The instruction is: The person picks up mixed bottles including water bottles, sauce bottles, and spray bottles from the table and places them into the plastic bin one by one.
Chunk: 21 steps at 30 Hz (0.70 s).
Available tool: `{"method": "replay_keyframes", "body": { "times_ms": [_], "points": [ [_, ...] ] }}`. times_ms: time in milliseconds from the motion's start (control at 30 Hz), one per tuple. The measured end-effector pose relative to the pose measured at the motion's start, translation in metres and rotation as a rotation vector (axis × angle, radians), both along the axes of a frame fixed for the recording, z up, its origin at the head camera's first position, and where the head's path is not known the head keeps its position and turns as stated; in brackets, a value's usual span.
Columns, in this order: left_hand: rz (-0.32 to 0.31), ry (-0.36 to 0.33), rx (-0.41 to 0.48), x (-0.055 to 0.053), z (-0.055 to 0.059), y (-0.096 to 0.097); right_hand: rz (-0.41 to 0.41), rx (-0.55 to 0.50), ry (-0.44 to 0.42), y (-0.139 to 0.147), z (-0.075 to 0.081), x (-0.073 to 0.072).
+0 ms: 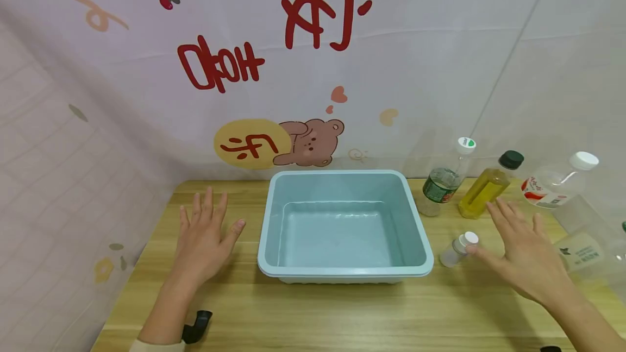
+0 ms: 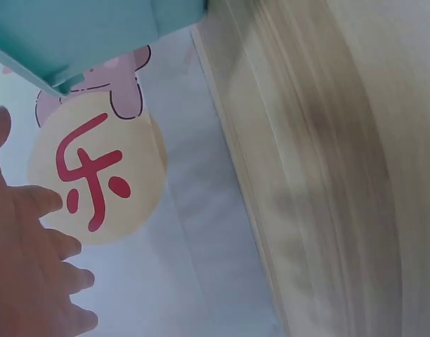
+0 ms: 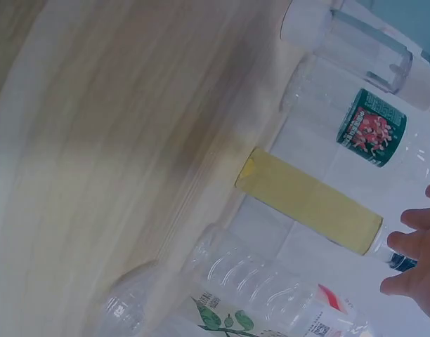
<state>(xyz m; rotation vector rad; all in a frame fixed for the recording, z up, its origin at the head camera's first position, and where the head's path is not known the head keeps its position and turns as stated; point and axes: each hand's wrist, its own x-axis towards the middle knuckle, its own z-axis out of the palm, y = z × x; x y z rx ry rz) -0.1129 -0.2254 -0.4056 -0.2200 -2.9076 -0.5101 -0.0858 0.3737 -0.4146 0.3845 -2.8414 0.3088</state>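
My left hand [image 1: 202, 243] is over the table to the left of a light blue plastic basin [image 1: 342, 271], fingers spread and nothing held. In the left wrist view its fingers stand apart beside the basin's corner. To the basin's right, my right hand [image 1: 525, 251] has its fingers extended and grips nothing. Its thumb overlaps a small white-capped bottle [image 1: 455, 253] in the head view, and its fingertips overlap the base of a dark-capped bottle of yellow liquid [image 1: 484, 192]. A clear bottle with a green label [image 1: 440, 184] stands left of that one.
Farther right are a clear white-capped bottle with a red-and-white label [image 1: 550, 189] and a clear bottle with a leaf label [image 1: 579, 251]. A black curved object [image 1: 197, 327] lies by my left forearm. Behind the wooden table [image 1: 342, 319] hangs a printed cloth [image 1: 430, 58].
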Motion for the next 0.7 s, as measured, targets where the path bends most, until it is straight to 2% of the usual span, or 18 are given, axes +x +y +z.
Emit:
{"method": "replay_keyframes", "body": {
  "times_ms": [200,367,500,700],
  "points": [
    [-0.007,0.045,0.055,0.000,0.002,0.008,-0.017,-0.052,0.007,-0.006,0.002,0.003],
    [-0.026,0.044,0.121,0.002,0.005,0.014,-0.024,-0.100,0.008,-0.009,0.000,0.004],
    [-0.049,0.042,0.165,0.004,0.007,0.020,-0.057,-0.128,-0.010,-0.012,-0.004,0.006],
    [-0.083,0.083,0.185,0.005,0.005,0.028,-0.095,-0.176,-0.061,-0.018,-0.008,0.010]
  ]
}}
